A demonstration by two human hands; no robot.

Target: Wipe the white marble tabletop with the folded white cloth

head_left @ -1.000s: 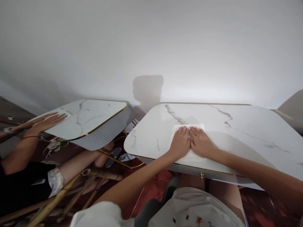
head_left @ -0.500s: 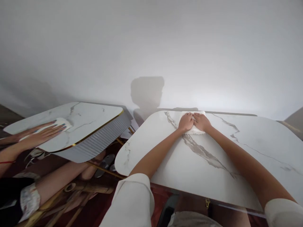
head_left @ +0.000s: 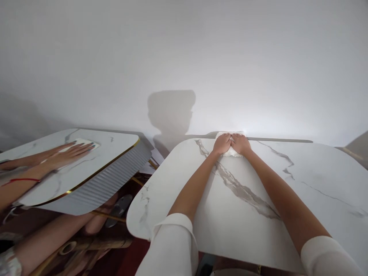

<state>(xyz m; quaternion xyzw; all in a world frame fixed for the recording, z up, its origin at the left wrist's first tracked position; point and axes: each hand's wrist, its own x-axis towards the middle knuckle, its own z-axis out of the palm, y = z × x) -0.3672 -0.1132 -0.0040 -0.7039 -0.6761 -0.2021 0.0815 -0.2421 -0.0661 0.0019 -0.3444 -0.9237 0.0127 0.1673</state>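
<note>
Both of my hands press down on a white cloth (head_left: 231, 151) near the far edge of a white marble-patterned tabletop (head_left: 178, 184). My left hand (head_left: 222, 143) lies over the cloth's left part, and my right hand (head_left: 240, 144) covers its right part. They sit side by side, with the thumbs close together. Fingers on both hands lie flat and point toward the wall, not wrapped round the cloth. Cloth shows between the hands and along its far and near edges. Both arms are stretched forward.
On the left, a co-worker's hands (head_left: 71, 151) press another white cloth (head_left: 93, 143) on a second marble-patterned table (head_left: 115, 143) with a gold trim and ribbed side. A pale wall (head_left: 258, 69) stands behind both tables. A bamboo frame (head_left: 97, 243) is low at left.
My hands and the cloth have slid slightly farther toward the tabletop's far edge. The co-worker's hands have moved their cloth farther across the left table. The view has shifted a little.
</note>
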